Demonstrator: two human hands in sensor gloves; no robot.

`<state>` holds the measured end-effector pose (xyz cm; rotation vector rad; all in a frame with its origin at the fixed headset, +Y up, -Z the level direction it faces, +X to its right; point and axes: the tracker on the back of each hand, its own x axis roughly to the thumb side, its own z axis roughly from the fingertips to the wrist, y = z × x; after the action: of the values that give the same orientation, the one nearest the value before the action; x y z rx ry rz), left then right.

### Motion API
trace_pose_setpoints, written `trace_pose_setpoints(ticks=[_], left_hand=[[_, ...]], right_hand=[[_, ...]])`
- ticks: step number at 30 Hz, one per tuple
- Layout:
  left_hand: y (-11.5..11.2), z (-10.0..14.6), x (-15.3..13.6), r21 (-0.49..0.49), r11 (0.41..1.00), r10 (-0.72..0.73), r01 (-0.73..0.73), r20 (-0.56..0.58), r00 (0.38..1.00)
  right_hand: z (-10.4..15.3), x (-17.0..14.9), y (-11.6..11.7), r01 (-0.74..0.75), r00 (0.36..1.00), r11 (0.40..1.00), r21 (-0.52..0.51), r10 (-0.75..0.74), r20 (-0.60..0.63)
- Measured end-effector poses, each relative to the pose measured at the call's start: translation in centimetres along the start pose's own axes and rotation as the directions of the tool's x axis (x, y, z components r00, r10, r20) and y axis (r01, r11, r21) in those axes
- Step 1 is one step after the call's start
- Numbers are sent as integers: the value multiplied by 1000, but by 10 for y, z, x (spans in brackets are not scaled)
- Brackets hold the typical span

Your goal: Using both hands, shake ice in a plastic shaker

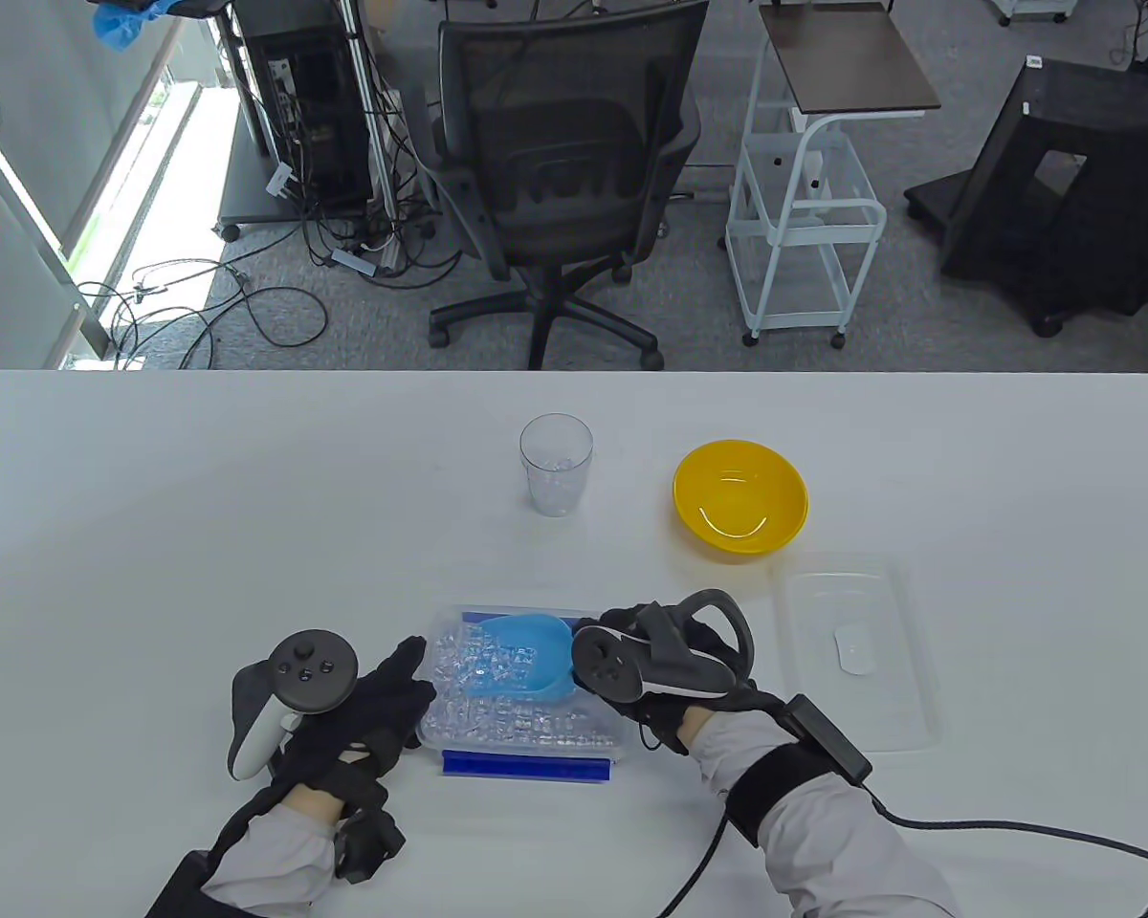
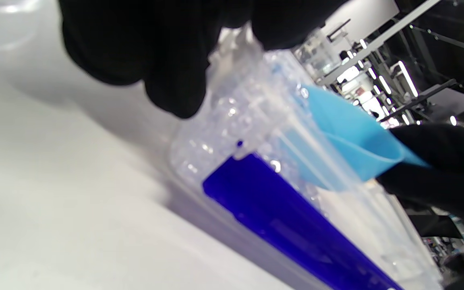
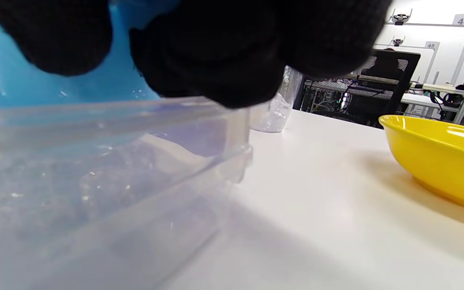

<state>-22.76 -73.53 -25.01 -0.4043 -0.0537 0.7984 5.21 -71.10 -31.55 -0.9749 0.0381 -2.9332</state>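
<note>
A clear plastic box (image 1: 497,732) full of ice cubes, with blue side clips (image 1: 526,768), sits on the white table near me. My right hand (image 1: 631,660) grips a light blue scoop (image 1: 526,655) whose bowl lies in the ice; it shows in the left wrist view (image 2: 349,141) and the right wrist view (image 3: 67,84). My left hand (image 1: 383,693) rests against the box's left side, fingers on its rim (image 2: 167,68). A clear plastic cup (image 1: 556,465) with a little ice at the bottom stands upright farther back.
A yellow bowl (image 1: 740,497) stands right of the cup. A clear lid (image 1: 856,655) lies flat right of the box. An office chair, a white cart and cables are on the floor beyond the table's far edge.
</note>
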Motion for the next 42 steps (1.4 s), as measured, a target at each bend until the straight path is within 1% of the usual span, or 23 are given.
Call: trace_pose_setpoints(ticks=[4, 9, 13, 17, 22, 26, 34, 39, 42], left_hand=[[0, 0, 0, 0, 1000, -1, 1, 0, 1000], [0, 0, 0, -3, 1000, 2, -2, -1, 1000], [0, 1, 0, 0, 1000, 1, -1, -1, 1000], [-1, 1, 0, 2, 1000, 1, -1, -2, 1000], [-2, 1, 1, 4, 1000, -3, 3, -2, 1000], [-2, 1, 0, 4, 1000, -2, 2, -2, 1000], [-2, 1, 0, 4, 1000, -1, 1, -1, 1000], [-2, 2, 1, 7, 1000, -10, 10, 0, 1000], [-2, 2, 2, 11, 1000, -20, 20, 0, 1000]], right_hand=[[7, -6, -7, 20, 1000, 1000, -2, -20, -6], [20, -16, -16, 57, 998, 998, -30, -58, -28], [33, -26, -23, 114, 992, 991, -74, -118, -51], [45, -34, -36, 155, 984, 980, -126, -165, -74], [54, -42, -53, 194, 972, 963, -187, -215, -96], [56, -47, -63, 212, 964, 953, -217, -241, -117], [57, -53, -78, 216, 955, 947, -238, -255, -150], [54, -59, -89, 226, 946, 943, -246, -272, -175], [49, -64, -100, 241, 935, 938, -251, -293, -201]])
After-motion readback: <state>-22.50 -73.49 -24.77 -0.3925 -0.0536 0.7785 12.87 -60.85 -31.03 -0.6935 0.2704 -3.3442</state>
